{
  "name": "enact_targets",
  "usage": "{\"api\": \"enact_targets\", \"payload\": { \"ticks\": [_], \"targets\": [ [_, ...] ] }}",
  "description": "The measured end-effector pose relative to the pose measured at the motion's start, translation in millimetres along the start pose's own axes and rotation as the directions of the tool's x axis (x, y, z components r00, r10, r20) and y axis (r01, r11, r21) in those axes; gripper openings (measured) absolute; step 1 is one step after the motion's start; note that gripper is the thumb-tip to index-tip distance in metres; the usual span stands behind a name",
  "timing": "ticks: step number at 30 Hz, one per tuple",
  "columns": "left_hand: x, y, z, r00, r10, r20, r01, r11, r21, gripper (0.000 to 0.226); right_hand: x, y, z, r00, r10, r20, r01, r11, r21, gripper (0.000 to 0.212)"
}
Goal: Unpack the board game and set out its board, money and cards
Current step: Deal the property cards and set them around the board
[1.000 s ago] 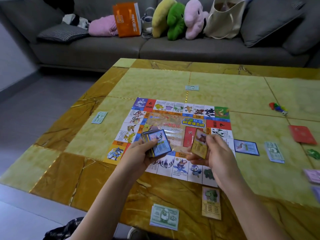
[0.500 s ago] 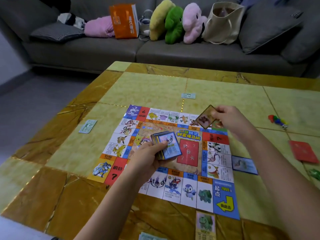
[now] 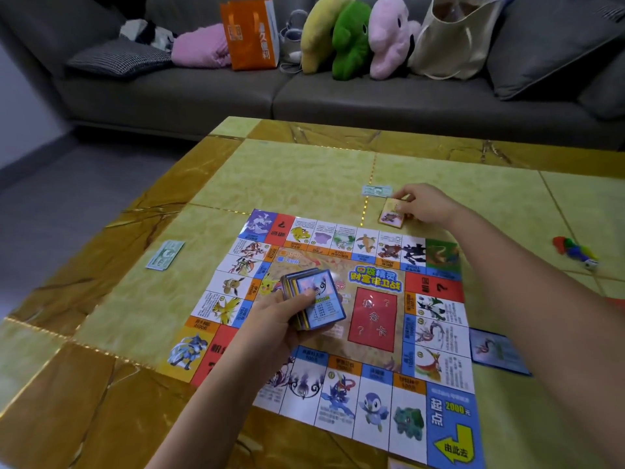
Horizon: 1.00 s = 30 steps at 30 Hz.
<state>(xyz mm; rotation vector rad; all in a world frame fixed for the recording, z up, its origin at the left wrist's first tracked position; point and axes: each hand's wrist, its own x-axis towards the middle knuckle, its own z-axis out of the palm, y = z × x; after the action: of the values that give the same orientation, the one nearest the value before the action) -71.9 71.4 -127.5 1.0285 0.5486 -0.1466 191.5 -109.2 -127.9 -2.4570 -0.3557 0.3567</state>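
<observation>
The colourful game board (image 3: 338,313) lies flat on the yellow marble table (image 3: 142,299). My left hand (image 3: 284,323) grips a stack of cards (image 3: 314,297) above the board's middle, a blue-edged card on top. My right hand (image 3: 424,204) reaches past the board's far edge and pinches a brown-edged card (image 3: 390,216) that lies low on the table there. A banknote (image 3: 376,190) lies just beyond that card, and another banknote (image 3: 165,254) sits left of the board. A blue card (image 3: 497,350) lies at the board's right side, partly under my right forearm.
Small coloured game pieces (image 3: 575,252) lie at the table's right. Behind the table stands a grey sofa (image 3: 236,96) with an orange bag (image 3: 250,32), plush toys (image 3: 351,35) and a canvas tote (image 3: 453,38). Grey floor (image 3: 50,198) lies to the left.
My right hand carried the brown-edged card from in front of me across the board to the table beyond its far edge. My left hand kept the stack. The view moved forward.
</observation>
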Motion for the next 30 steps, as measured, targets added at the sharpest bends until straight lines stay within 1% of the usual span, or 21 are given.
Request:
{"api": "enact_targets", "payload": {
  "ticks": [5, 7, 9, 12, 15, 21, 25, 30],
  "targets": [
    [-1.6, 0.3, -0.1, 1.0, -0.012, 0.012, 0.012, 1.0, -0.011, 0.028, 1.4, 9.6, 3.3, 1.0, -0.023, -0.016, 0.024, 0.998, 0.066, 0.031],
    [-1.4, -0.1, 0.4, 1.0, -0.019, 0.013, 0.019, 1.0, -0.003, 0.033, -1.4, 10.6, 4.1, 0.999, -0.04, -0.018, 0.041, 0.998, 0.055, 0.035],
    [-1.4, -0.6, 0.7, 1.0, -0.024, 0.005, 0.024, 1.0, 0.0, 0.035, -2.8, 10.4, 6.0, 0.998, -0.055, -0.021, 0.056, 0.997, 0.06, 0.034],
    [-2.1, -0.4, 1.0, 1.0, -0.023, 0.0, 0.023, 1.0, -0.005, 0.029, -3.4, 10.0, 9.4, 0.998, -0.06, -0.03, 0.063, 0.993, 0.101, 0.031],
    [-2.6, 0.6, 2.0, 1.0, -0.022, 0.001, 0.022, 1.0, 0.008, 0.021, -4.1, 11.1, 10.8, 0.997, -0.061, -0.054, 0.066, 0.992, 0.104, 0.03],
    [-2.0, 1.1, 1.8, 1.0, -0.029, -0.004, 0.029, 0.999, 0.019, 0.024, -5.5, 11.6, 14.4, 0.996, -0.08, -0.041, 0.084, 0.992, 0.091, 0.032],
    [-1.7, 0.7, 1.4, 0.999, -0.031, 0.011, 0.031, 0.999, -0.008, 0.032, -6.9, 12.6, 13.7, 0.997, -0.074, -0.038, 0.076, 0.994, 0.074, 0.032],
    [-2.2, 1.3, 1.2, 1.0, -0.022, 0.016, 0.022, 1.0, -0.001, 0.025, -7.6, 11.5, 13.9, 0.998, -0.054, -0.043, 0.058, 0.994, 0.09, 0.03]
  ]
}}
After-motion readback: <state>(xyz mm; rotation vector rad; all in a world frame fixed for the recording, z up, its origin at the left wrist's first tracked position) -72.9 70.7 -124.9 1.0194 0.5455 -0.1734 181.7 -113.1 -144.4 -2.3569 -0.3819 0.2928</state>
